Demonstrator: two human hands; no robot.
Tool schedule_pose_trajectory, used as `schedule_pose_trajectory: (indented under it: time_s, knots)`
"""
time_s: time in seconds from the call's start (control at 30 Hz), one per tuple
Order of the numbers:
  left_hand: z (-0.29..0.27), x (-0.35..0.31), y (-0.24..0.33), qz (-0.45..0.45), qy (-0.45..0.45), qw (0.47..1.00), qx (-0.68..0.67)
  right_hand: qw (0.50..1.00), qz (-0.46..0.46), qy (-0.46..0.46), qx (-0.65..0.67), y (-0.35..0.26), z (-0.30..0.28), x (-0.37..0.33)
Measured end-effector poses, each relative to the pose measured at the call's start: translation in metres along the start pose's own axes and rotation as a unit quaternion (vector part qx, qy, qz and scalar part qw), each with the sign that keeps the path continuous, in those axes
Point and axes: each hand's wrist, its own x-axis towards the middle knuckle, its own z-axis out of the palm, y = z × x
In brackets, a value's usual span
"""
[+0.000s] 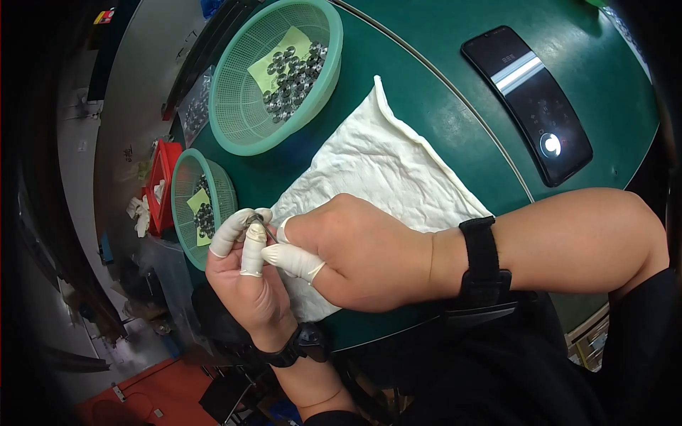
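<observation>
Though the small basket (186, 174) hides part of it, a red bin (168, 162) shows at the left, with something white in it. To its right and farther back lies a clear bag (195, 106) of small parts. The small basket, pale green and meshed, holds dark discs (204, 221) around a yellow slip.

Just beside that basket is the left hand (249, 284), raised, with white cots on its thumb and fingers and a black watch (308, 346) at the wrist. Its thumb and fingertips are pinched together on a small dark metal piece (257, 219), which sits above the cloth's left edge. A thin dark rod (268, 231) runs from the piece to the right hand. Beyond the hands stands the large basket (234, 145), where shiny discs lie heaped over another yellow slip.

The right hand (369, 255) comes across from the right, its cot-covered thumb and forefinger closed about the rod, and a black strap (479, 255) circles its wrist. Beneath it a rumpled white cloth (380, 153) spreads over the green bench (430, 106). Past a pale strip (462, 100) lies a black phone (529, 106), face up, glare on its glass.
</observation>
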Motion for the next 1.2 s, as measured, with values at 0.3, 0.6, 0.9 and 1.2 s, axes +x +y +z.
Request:
schedule_pose_trajectory:
  time_s: [0.3, 0.6, 0.9, 1.2]
  knots:
    - [-0.0011, -0.0005, 0.0013, -0.006, -0.007, 1.0, -0.002, 1.0, -0.001, 0.008, -0.013, -0.0002, 0.0008, -0.0006]
    - [-0.0021, -0.0031, -0.0009, 0.036, -0.018, 0.996, 0.073, 0.999, 0.006, 0.003, -0.048, -0.0021, -0.0006, -0.0014]
    - [0.0009, -0.0047, -0.0021, 0.062, 0.017, 0.997, 0.039, 0.999, -0.017, 0.013, 0.045, 0.0008, 0.0028, -0.0007]
    - [0.0037, -0.0055, -0.0036, 0.126, 0.028, 0.989, 0.07, 0.997, -0.023, 0.012, 0.069, 0.0, 0.0034, 0.0]
